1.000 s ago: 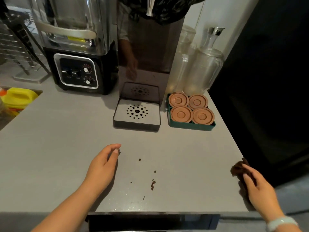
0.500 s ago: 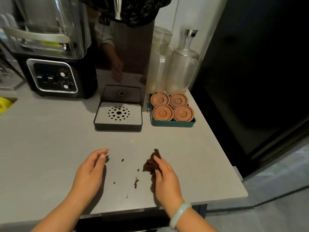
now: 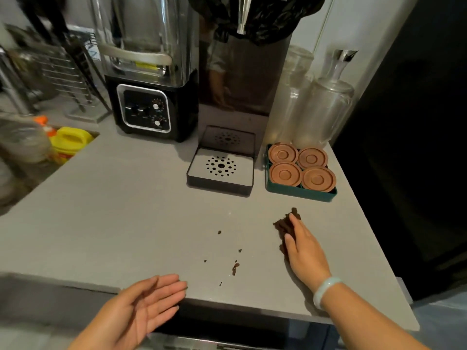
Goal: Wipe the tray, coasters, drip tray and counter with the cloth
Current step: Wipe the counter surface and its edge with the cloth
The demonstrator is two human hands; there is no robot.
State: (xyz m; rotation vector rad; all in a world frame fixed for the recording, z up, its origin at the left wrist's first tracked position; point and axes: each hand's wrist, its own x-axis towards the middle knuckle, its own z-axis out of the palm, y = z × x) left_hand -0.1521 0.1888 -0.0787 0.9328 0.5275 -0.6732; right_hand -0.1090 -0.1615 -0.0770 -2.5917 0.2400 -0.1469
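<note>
Right hand point(image 3: 303, 248) palm down, flat, fingers point(image 3: 294, 224) together and stretched forward, pressing a dark brown cloth point(image 3: 284, 224) onto the worktop point(image 3: 126, 210); cloth bunched under and ahead of the fingertips. Right forearm bare, coming in from lower right, pale bracelet point(image 3: 324, 290) on the wrist. Left hand point(image 3: 149, 304) at the worktop's near edge, palm up and slightly cupped, fingers spread loose, pointing right, tips just at the edge, holding nothing. Left forearm bare, entering from bottom left. The two hands well apart.
</note>
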